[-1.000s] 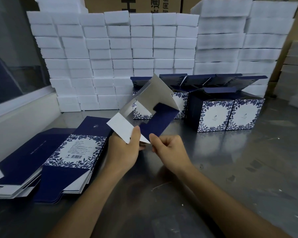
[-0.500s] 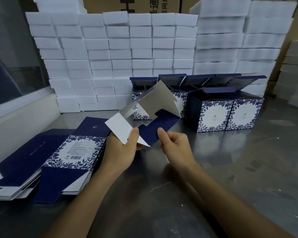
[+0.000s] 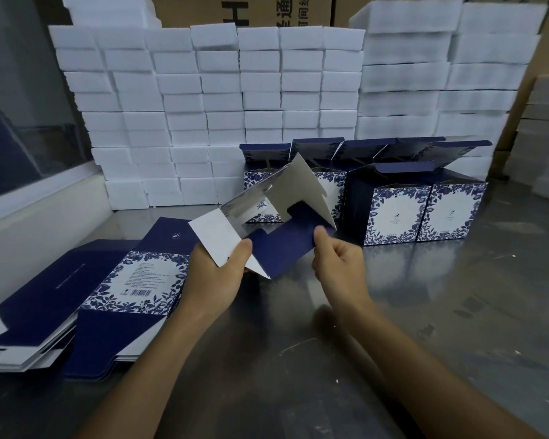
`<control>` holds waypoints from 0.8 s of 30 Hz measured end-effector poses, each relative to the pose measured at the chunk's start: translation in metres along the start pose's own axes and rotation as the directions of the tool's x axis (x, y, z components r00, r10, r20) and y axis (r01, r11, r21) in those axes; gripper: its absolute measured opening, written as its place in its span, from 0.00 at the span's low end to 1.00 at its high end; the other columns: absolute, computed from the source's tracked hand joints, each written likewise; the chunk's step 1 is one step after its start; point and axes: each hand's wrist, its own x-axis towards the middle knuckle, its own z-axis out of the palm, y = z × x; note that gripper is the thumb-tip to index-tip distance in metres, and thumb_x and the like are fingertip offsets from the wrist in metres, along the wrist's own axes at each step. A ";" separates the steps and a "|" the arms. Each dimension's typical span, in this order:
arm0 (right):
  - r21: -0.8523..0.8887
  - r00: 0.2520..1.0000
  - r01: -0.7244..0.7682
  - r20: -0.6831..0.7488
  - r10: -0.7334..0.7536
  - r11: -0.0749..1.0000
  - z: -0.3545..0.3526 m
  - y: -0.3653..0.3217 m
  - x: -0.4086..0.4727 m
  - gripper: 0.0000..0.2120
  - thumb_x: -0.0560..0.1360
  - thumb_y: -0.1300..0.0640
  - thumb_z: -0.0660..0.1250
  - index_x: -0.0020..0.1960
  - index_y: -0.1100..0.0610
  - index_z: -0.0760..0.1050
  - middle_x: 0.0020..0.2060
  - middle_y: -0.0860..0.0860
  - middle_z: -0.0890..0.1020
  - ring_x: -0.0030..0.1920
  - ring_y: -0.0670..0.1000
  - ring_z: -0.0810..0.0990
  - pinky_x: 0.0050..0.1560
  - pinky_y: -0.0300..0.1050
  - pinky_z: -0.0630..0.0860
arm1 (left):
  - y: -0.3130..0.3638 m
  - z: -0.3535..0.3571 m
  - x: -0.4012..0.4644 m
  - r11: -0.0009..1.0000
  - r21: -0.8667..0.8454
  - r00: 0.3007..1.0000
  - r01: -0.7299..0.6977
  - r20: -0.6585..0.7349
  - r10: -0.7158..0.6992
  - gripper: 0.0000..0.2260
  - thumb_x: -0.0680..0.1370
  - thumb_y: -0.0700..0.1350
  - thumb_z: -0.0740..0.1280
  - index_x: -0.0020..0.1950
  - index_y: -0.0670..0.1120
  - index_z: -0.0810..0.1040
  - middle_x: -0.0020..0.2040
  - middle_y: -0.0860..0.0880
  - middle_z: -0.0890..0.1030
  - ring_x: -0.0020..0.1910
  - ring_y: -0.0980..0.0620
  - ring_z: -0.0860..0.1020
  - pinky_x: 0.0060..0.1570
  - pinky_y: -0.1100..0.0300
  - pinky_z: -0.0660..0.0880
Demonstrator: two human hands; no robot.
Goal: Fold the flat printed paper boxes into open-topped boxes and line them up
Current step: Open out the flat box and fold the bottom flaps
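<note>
I hold a partly opened navy and white paper box (image 3: 282, 242) in the air over the steel table. My left hand (image 3: 216, 274) pinches its white flap, thumb on top. My right hand (image 3: 338, 261) pinches the navy flap at its right edge. The box's bottom flaps stand open, showing a silvery inside. A stack of flat printed boxes (image 3: 130, 280) lies at the left, with a second navy stack (image 3: 38, 299) beside it. Several folded open-topped boxes (image 3: 400, 210) stand in rows at the back, lids up.
A wall of white foam blocks (image 3: 222, 106) rises behind the folded boxes, with brown cartons behind it. A white ledge and glass pane (image 3: 29, 191) run along the left. The steel table (image 3: 457, 312) stretches right and toward me.
My right hand has slid up and to the right along the navy flap, spreading it outward. The box has opened wider. My left hand has kept its pinch on the white flap.
</note>
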 end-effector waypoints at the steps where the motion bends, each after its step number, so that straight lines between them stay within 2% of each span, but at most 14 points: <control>1: 0.020 1.000 0.002 -0.015 -0.002 1.000 -0.002 0.000 0.001 0.28 0.83 0.48 0.61 0.32 0.64 0.58 0.28 0.55 0.61 0.31 0.52 0.58 0.35 0.48 0.57 | 0.000 -0.001 0.001 1.000 -0.007 1.000 0.009 -0.009 -0.009 0.10 0.78 0.40 0.69 0.37 0.47 0.76 0.29 0.59 0.80 0.29 0.64 0.77 0.28 0.71 0.71; 6: 0.017 1.000 -0.025 0.003 0.025 1.000 -0.005 0.004 0.007 0.29 0.84 0.53 0.58 0.24 0.52 0.59 0.22 0.47 0.62 0.26 0.48 0.58 0.32 0.46 0.56 | 0.001 -0.002 0.001 1.000 -0.007 1.000 0.009 -0.023 -0.009 0.11 0.77 0.39 0.69 0.35 0.48 0.76 0.28 0.59 0.80 0.28 0.63 0.77 0.29 0.68 0.72; 9: -0.044 1.000 -0.009 -0.014 0.008 0.999 -0.006 0.006 0.008 0.28 0.83 0.53 0.59 0.24 0.52 0.59 0.23 0.50 0.63 0.26 0.48 0.58 0.31 0.45 0.57 | 0.004 -0.002 0.000 1.000 0.001 0.998 -0.016 -0.054 0.016 0.11 0.76 0.38 0.71 0.36 0.48 0.78 0.31 0.61 0.82 0.33 0.65 0.80 0.30 0.73 0.72; 11: -0.105 0.995 0.054 -0.076 -0.062 0.993 -0.008 0.006 0.007 0.25 0.81 0.50 0.63 0.28 0.53 0.59 0.25 0.50 0.62 0.27 0.47 0.59 0.31 0.44 0.58 | 0.005 -0.003 0.002 1.000 0.006 0.997 -0.028 -0.079 0.028 0.07 0.75 0.40 0.73 0.42 0.50 0.78 0.37 0.59 0.84 0.42 0.59 0.83 0.39 0.68 0.77; 13: -0.155 0.976 0.113 -0.165 -0.139 0.981 -0.010 0.005 0.008 0.23 0.78 0.48 0.68 0.32 0.54 0.60 0.26 0.46 0.64 0.28 0.45 0.61 0.31 0.42 0.61 | 0.008 -0.004 0.003 1.000 -0.008 0.995 -0.005 -0.097 0.004 0.15 0.70 0.44 0.72 0.53 0.56 0.74 0.48 0.58 0.82 0.52 0.52 0.81 0.52 0.52 0.79; 15: -0.158 0.957 0.164 -0.214 -0.195 0.974 -0.011 0.004 0.007 0.19 0.76 0.48 0.71 0.38 0.54 0.64 0.31 0.45 0.69 0.30 0.44 0.65 0.34 0.37 0.64 | 0.013 -0.006 0.003 0.999 -0.032 0.997 -0.023 -0.075 0.020 0.23 0.67 0.44 0.68 0.57 0.65 0.71 0.52 0.61 0.80 0.56 0.51 0.79 0.55 0.41 0.78; 17: -0.125 0.948 0.237 -0.189 -0.257 0.964 -0.010 0.001 0.005 0.09 0.78 0.52 0.70 0.47 0.51 0.70 0.39 0.44 0.75 0.37 0.41 0.73 0.41 0.36 0.69 | 0.014 -0.007 0.001 0.998 -0.018 0.997 -0.063 -0.035 0.063 0.29 0.67 0.43 0.67 0.61 0.71 0.70 0.53 0.67 0.79 0.57 0.55 0.78 0.55 0.40 0.78; 18: -0.129 0.941 0.274 -0.166 -0.294 0.953 -0.009 0.000 0.002 0.06 0.79 0.53 0.68 0.53 0.48 0.72 0.43 0.43 0.77 0.43 0.42 0.76 0.46 0.39 0.72 | 0.013 -0.007 0.001 0.997 -0.010 0.997 -0.079 -0.016 0.079 0.30 0.67 0.42 0.67 0.62 0.72 0.70 0.53 0.70 0.78 0.56 0.57 0.78 0.55 0.40 0.79; 21: -0.275 0.896 0.400 -0.085 -0.437 0.874 -0.008 -0.003 -0.001 0.20 0.80 0.56 0.62 0.68 0.38 0.69 0.50 0.36 0.77 0.56 0.45 0.76 0.59 0.47 0.71 | 0.014 -0.008 0.001 0.998 -0.012 0.998 -0.067 -0.008 0.067 0.26 0.66 0.42 0.66 0.57 0.69 0.74 0.48 0.67 0.80 0.48 0.59 0.80 0.51 0.39 0.80; 22: -0.296 0.887 0.422 -0.060 -0.458 0.857 -0.008 -0.003 0.000 0.22 0.80 0.58 0.61 0.70 0.39 0.69 0.51 0.35 0.76 0.56 0.45 0.75 0.60 0.49 0.72 | 0.015 -0.008 0.002 0.998 -0.043 0.999 -0.050 -0.017 0.049 0.24 0.65 0.42 0.66 0.55 0.67 0.76 0.46 0.65 0.81 0.47 0.57 0.81 0.50 0.39 0.81; 24: -0.241 0.895 0.431 -0.011 -0.446 0.870 -0.009 -0.002 0.002 0.20 0.81 0.62 0.61 0.70 0.46 0.73 0.51 0.39 0.75 0.55 0.46 0.77 0.59 0.54 0.75 | 0.017 -0.007 0.003 0.995 -0.089 0.999 -0.038 -0.035 0.035 0.17 0.67 0.45 0.67 0.51 0.63 0.78 0.44 0.64 0.80 0.46 0.55 0.80 0.47 0.44 0.82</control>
